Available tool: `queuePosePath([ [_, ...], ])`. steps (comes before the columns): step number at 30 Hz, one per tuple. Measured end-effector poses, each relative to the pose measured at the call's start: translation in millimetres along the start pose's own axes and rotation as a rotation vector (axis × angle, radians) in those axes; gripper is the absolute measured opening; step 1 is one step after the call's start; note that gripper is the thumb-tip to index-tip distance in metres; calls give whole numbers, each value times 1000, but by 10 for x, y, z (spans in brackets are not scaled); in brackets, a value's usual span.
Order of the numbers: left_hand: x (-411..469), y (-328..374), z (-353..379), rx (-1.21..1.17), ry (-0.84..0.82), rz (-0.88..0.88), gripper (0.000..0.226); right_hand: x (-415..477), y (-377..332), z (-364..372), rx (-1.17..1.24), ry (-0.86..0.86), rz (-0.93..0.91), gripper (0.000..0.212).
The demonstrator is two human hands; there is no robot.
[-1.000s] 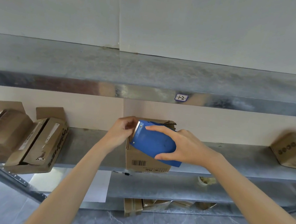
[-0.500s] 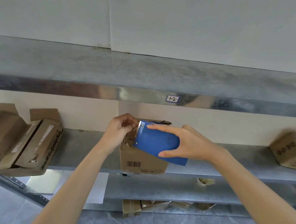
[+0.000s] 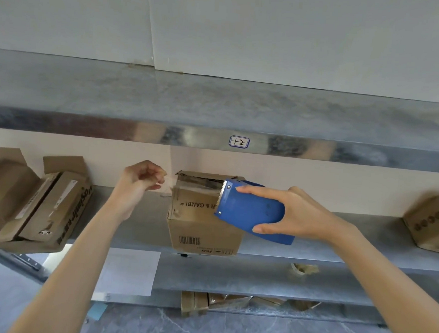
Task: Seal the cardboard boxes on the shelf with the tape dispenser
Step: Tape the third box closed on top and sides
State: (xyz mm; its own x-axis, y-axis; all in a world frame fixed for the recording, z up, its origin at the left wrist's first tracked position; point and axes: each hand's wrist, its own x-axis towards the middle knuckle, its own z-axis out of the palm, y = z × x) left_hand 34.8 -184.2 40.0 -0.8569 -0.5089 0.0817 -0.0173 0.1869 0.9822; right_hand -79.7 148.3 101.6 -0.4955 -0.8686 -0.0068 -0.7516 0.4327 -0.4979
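Observation:
A small cardboard box [image 3: 196, 224] with a barcode stands on the metal shelf [image 3: 337, 250] in the middle. My right hand [image 3: 298, 213] grips the blue tape dispenser [image 3: 251, 210], whose toothed edge sits over the box's top right. A strip of clear tape [image 3: 186, 184] runs from the dispenser across the box top to my left hand [image 3: 139, 179], which pinches the tape's free end just left of the box.
Open cardboard boxes [image 3: 29, 197] lie tilted at the shelf's left end, and another box [image 3: 432, 228] sits at the far right. An upper shelf [image 3: 217, 114] with a label overhangs. Below are a white sheet [image 3: 128, 271], a tape roll [image 3: 301, 268] and flattened cardboard [image 3: 230, 299].
My right hand has drawn the dispenser to the right across the box top, and my left hand has moved left off the box, stretching tape between them.

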Motion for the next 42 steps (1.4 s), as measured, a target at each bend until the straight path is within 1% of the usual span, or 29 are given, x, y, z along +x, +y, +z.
queuePosePath([
  [3,-5,26,37,9,8,13,27,-38,28,-21,0,0,-2,73],
  [7,11,29,-148,7,81,17,34,-125,142,-80,10,8,29,74],
  [12,-23,-8,-136,84,37,37,29,-127,271,-17,28,15,109,77],
  [14,-17,-12,-75,44,40,62,27,-111,280,8,60,50,142,79],
  [17,-19,-18,39,-88,41,57,24,-86,241,14,68,80,169,83],
  [19,-18,-68,126,-135,11,60,39,-54,227,14,16,84,187,86],
  [22,3,-195,210,-85,-41,118,58,-21,195,5,-11,104,209,85],
  [25,24,-300,240,17,-61,167,64,-25,180,-30,42,151,218,81],
  [29,12,-402,238,163,-74,207,64,-15,234,-76,142,169,250,77],
  [31,-21,-443,249,197,-75,208,61,14,256,-92,193,158,253,73],
  [35,-30,-497,254,192,-46,199,52,129,331,-121,246,92,271,66],
  [39,-8,-558,226,217,-13,182,52,232,459,-152,297,-4,285,63],
  [42,-15,-558,219,210,18,150,52,286,530,-159,319,-56,260,61],
])
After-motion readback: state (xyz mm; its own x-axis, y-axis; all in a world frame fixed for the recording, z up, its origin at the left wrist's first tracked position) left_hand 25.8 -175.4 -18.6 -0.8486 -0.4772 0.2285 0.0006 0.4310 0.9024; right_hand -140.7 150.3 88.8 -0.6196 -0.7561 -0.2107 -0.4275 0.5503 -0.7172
